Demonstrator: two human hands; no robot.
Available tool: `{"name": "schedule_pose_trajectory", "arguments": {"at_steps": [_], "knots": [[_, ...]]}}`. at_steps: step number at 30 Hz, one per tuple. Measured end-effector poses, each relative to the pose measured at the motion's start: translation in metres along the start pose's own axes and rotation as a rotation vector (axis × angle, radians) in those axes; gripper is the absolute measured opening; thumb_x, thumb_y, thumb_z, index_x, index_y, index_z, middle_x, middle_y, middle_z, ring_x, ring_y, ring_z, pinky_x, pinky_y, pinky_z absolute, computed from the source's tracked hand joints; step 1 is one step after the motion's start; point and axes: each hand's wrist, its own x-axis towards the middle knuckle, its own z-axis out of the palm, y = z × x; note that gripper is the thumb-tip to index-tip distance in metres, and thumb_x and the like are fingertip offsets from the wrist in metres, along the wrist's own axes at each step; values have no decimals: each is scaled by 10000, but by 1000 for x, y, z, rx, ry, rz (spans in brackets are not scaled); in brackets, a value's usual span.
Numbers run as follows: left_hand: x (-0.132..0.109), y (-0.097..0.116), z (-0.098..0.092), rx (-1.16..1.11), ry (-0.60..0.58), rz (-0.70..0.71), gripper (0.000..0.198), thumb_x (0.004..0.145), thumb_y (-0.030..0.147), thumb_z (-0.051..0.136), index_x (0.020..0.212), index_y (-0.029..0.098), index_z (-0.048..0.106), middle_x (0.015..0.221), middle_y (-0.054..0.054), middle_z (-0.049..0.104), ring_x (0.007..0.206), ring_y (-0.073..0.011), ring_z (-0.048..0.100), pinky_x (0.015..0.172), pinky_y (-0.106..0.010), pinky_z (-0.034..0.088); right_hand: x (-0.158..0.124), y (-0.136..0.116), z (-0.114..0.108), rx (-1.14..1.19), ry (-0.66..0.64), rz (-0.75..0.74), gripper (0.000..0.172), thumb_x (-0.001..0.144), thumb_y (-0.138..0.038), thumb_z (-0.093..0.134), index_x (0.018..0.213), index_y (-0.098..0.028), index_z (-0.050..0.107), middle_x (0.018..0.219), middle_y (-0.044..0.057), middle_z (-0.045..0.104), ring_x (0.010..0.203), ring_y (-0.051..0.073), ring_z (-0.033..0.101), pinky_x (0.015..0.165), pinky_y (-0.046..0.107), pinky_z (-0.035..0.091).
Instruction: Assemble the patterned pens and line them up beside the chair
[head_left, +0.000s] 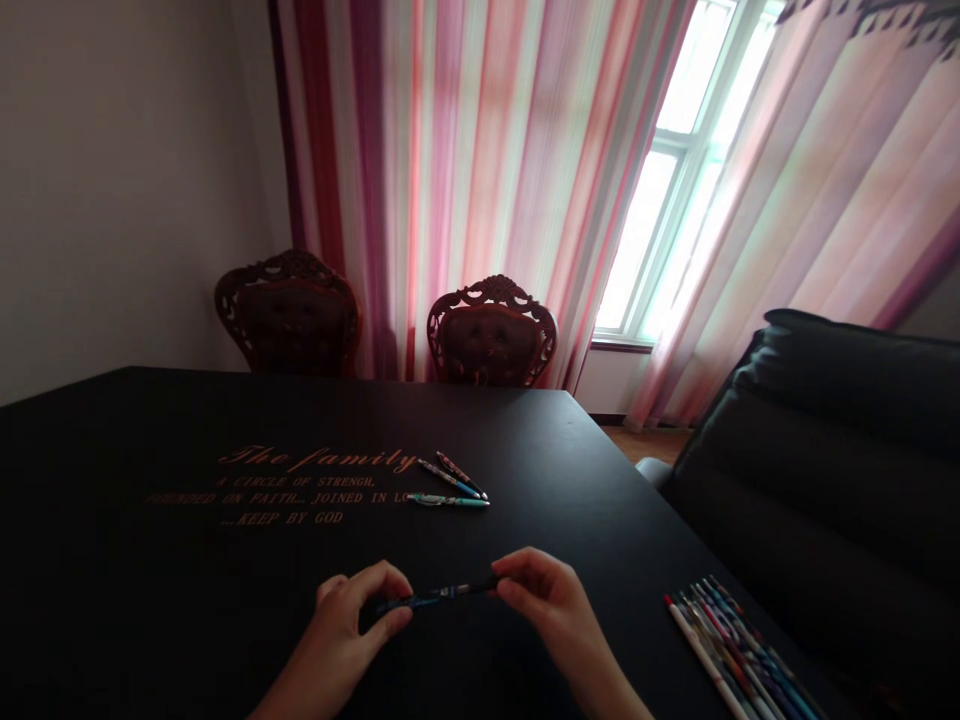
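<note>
A dark pen with blue parts (448, 592) is held level above the black table (187, 600), near its front edge. My left hand (358, 620) pinches the pen's left end between thumb and fingers. At the pen's other end, the fingertips and thumb of my right hand (551, 612) are closed on its dark tip. Beyond my hands lie three pens on the tabletop: a teal one (450, 501), a blue and dark one (454, 480) and a dark reddish one (459, 472), their right ends close together.
Several pens (731, 650) lie side by side at the table's right edge. Copper-coloured lettering marks the tabletop. Two carved chairs (292, 315) (493, 335) stand behind the table, before striped curtains. A black leather seat (832, 470) is at the right.
</note>
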Motion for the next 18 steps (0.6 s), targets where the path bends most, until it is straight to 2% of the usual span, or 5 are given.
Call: {"name": "schedule_pose_trajectory", "arguments": {"at_steps": [5,9,12,15,18], "knots": [[0,0,2,-42,-15,8,138,820,387,617,867,274,681,910,-1,715,952,-280,576,861,-389,392,0,0,4,-4,9,25,251,707,-365,790,830,-178,676,772,40,714,757,204,661,666,270,454],[-1,4,1,-52,-13,20,117,805,361,634,846,262,682,887,-4,714,937,-278,577,872,-398,378,-1,-1,8,-136,13,24,265,777,-429,714,777,-172,653,705,46,720,672,181,633,634,265,449],[-2,5,1,-45,-1,30,101,795,349,646,839,266,682,876,-2,711,939,-280,571,891,-409,361,-2,2,13,-337,47,-5,379,860,-492,591,653,-175,607,576,29,667,554,146,566,564,247,405],[-1,3,1,-40,13,41,107,794,366,652,841,276,684,879,1,711,934,-279,573,906,-419,347,-4,5,18,-463,50,2,573,928,-550,426,490,-188,492,407,-1,523,424,112,463,500,241,353],[1,0,0,-42,31,52,133,802,400,648,848,281,686,875,3,715,912,-276,583,912,-425,340,-6,5,20,-454,22,-34,565,955,-548,355,546,-189,503,426,-14,504,433,111,465,500,235,349]]}}
